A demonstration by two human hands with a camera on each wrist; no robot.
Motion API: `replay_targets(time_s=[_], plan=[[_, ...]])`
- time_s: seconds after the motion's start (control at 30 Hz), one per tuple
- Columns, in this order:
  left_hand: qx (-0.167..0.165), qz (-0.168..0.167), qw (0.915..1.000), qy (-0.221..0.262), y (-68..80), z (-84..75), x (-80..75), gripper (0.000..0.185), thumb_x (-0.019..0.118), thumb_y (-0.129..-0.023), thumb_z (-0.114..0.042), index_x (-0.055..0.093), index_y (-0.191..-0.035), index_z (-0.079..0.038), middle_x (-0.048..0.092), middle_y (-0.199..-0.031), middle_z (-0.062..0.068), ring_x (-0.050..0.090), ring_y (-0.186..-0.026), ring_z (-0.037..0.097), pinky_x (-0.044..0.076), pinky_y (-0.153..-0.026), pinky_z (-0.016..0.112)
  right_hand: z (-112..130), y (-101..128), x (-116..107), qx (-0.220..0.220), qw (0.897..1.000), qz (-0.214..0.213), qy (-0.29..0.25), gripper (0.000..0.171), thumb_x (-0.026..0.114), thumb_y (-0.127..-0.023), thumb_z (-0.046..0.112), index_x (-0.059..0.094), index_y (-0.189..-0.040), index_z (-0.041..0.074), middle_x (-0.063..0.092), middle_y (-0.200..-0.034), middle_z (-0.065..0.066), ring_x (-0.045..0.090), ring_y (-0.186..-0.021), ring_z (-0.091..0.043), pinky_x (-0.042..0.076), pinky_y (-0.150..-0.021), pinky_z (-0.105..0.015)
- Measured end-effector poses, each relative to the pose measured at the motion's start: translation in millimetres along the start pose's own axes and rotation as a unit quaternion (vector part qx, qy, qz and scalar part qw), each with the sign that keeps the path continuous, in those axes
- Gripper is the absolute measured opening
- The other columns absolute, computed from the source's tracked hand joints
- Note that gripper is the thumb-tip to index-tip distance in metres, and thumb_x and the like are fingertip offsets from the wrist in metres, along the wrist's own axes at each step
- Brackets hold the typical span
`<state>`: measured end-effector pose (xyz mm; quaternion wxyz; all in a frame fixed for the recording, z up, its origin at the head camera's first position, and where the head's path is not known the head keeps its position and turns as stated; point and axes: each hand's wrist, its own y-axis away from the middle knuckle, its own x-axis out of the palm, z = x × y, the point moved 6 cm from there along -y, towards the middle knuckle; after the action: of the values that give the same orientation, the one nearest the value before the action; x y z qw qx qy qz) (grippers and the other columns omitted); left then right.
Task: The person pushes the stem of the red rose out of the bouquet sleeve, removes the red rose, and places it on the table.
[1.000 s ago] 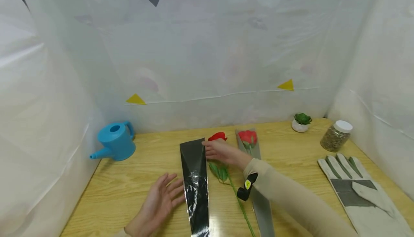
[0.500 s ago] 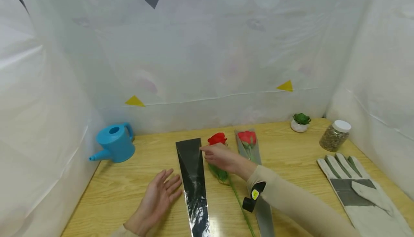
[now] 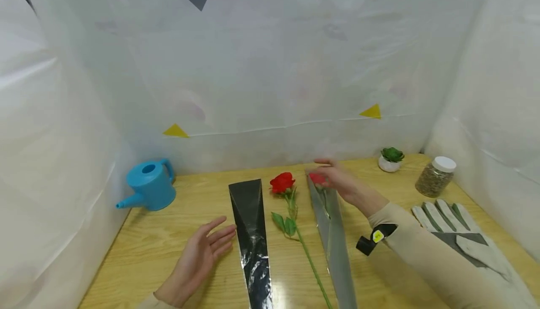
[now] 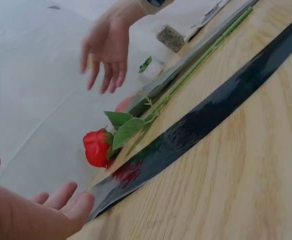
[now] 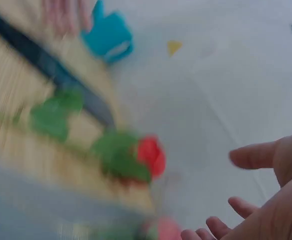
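Observation:
A black, glossy flower sleeve (image 3: 249,234) lies flat on the wooden table. My left hand (image 3: 201,255) is beside its left edge with fingers spread and nothing held; whether the fingertips touch the sleeve I cannot tell. To the right of the black sleeve lies a loose red rose (image 3: 281,183) with green leaves and a long stem. Farther right, a second red rose (image 3: 317,178) sits inside a grey-backed clear sleeve (image 3: 337,248). Over that rose's bloom is my right hand (image 3: 343,184), partly covering it, fingers extended. In the right wrist view, the right hand (image 5: 266,200) grips nothing.
A blue watering can (image 3: 152,184) stands at the back left. Toward the back right are a small potted succulent (image 3: 391,159) and a jar with a white lid (image 3: 436,177). Work gloves (image 3: 464,243) lie at the right, partly behind the right sleeve.
My right hand has left the black sleeve's upper edge and moved right, over the sleeved rose. The loose rose is now uncovered. My left hand has hardly moved.

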<state>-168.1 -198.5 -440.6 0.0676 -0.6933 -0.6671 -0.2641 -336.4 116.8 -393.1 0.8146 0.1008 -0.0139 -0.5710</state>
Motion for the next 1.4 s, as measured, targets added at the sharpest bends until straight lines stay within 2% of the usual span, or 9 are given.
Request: replay_targets(time_s=[0.1, 0.2, 0.33, 0.53, 0.63, 0.77, 0.9, 1.13, 1.4], plan=[[-0.010, 0.023, 0.9995, -0.021, 0.5, -0.1, 4.0, 0.068, 0.045, -0.104, -0.036, 0.019, -0.152, 0.005, 0.034, -0.149, 0.031, 0.033, -0.138, 0.041, 0.030, -0.111, 0.047, -14, -2, -23, -0.009, 0.991, -0.038, 0.130, 0.071, 0.064, -0.097, 0.017, 0.023, -0.151, -0.003, 0.029, -0.146, -0.033, 0.037, -0.128, -0.049, 0.037, -0.101, -0.057], [-0.016, 0.039, 0.9975, -0.057, 1.3, 0.4, 6.7, 0.070, 0.046, -0.104, -0.036, 0.017, -0.152, 0.005, 0.032, -0.150, 0.030, 0.031, -0.139, 0.041, 0.031, -0.111, 0.046, -32, -3, -35, 0.004, 0.979, -0.050, 0.199, 0.085, 0.071, -0.093, 0.021, 0.016, -0.151, -0.006, 0.029, -0.143, -0.038, 0.037, -0.128, -0.050, 0.040, -0.098, -0.058], [-0.020, 0.050, 0.9942, -0.093, 1.8, 1.7, 8.3, 0.069, 0.042, -0.105, -0.039, 0.015, -0.153, 0.004, 0.029, -0.152, 0.030, 0.028, -0.140, 0.042, 0.031, -0.111, 0.047, -53, -3, -39, 0.032, 0.978, -0.050, 0.198, 0.102, 0.077, -0.088, 0.023, 0.003, -0.152, -0.005, 0.031, -0.141, -0.041, 0.039, -0.127, -0.052, 0.039, -0.100, -0.059], [-0.023, 0.062, 0.9913, -0.113, 1.5, 2.2, 9.9, 0.073, 0.041, -0.105, -0.046, 0.012, -0.154, 0.001, 0.024, -0.154, 0.030, 0.026, -0.141, 0.043, 0.030, -0.111, 0.045, -62, -7, -35, 0.023, 0.974, -0.064, 0.215, 0.119, 0.086, -0.077, 0.012, -0.005, -0.152, -0.004, 0.037, -0.136, -0.042, 0.042, -0.124, -0.051, 0.040, -0.099, -0.057], [-0.020, 0.060, 0.9904, -0.123, 2.4, 1.5, 14.3, 0.070, 0.042, -0.105, -0.042, 0.015, -0.153, 0.001, 0.031, -0.151, 0.029, 0.033, -0.138, 0.042, 0.034, -0.109, 0.047, -63, -5, -32, 0.034, 0.977, -0.054, 0.203, 0.109, 0.084, -0.077, 0.008, 0.005, -0.150, -0.010, 0.040, -0.134, -0.039, 0.050, -0.116, -0.044, 0.046, -0.093, -0.049], [-0.024, 0.065, 0.9859, -0.152, 6.8, 1.8, 26.5, 0.068, 0.048, -0.104, -0.038, 0.020, -0.151, 0.002, 0.039, -0.147, 0.026, 0.043, -0.132, 0.039, 0.037, -0.106, 0.049, -61, -2, -31, 0.054, 0.992, -0.013, 0.111, 0.064, 0.076, -0.083, 0.008, 0.044, -0.131, -0.019, 0.059, -0.116, -0.026, 0.061, -0.094, -0.025, 0.053, -0.077, -0.034], [-0.031, 0.094, 0.9745, -0.201, 17.3, 6.6, 43.1, 0.062, 0.053, -0.103, -0.036, 0.033, -0.146, 0.003, 0.042, -0.144, 0.025, 0.047, -0.127, 0.038, 0.038, -0.104, 0.049, -35, 6, -30, 0.049, 0.998, 0.027, 0.005, 0.042, 0.069, -0.091, 0.012, 0.053, -0.120, -0.014, 0.065, -0.098, -0.011, 0.064, -0.082, -0.015, 0.054, -0.072, -0.029], [0.001, 0.179, 0.9462, -0.269, 29.3, 18.4, 83.9, 0.043, 0.053, -0.104, -0.025, 0.050, -0.135, 0.004, 0.052, -0.135, 0.020, 0.053, -0.122, 0.036, 0.045, -0.098, 0.042, 52, 52, -5, -0.050, 0.987, 0.077, -0.134, 0.040, 0.060, -0.099, 0.011, 0.042, -0.134, 0.000, 0.065, -0.111, -0.006, 0.066, -0.094, -0.017, 0.053, -0.085, -0.032], [0.053, 0.199, 0.9375, -0.281, 39.7, 18.8, 108.6, 0.037, 0.061, -0.100, -0.026, 0.061, -0.126, 0.000, 0.069, -0.108, 0.013, 0.068, -0.097, 0.027, 0.055, -0.084, 0.037, 98, 101, 28, -0.147, 0.985, 0.052, -0.075, 0.048, 0.064, -0.099, 0.020, 0.043, -0.140, 0.006, 0.059, -0.125, -0.010, 0.060, -0.103, -0.021, 0.051, -0.080, -0.030]])
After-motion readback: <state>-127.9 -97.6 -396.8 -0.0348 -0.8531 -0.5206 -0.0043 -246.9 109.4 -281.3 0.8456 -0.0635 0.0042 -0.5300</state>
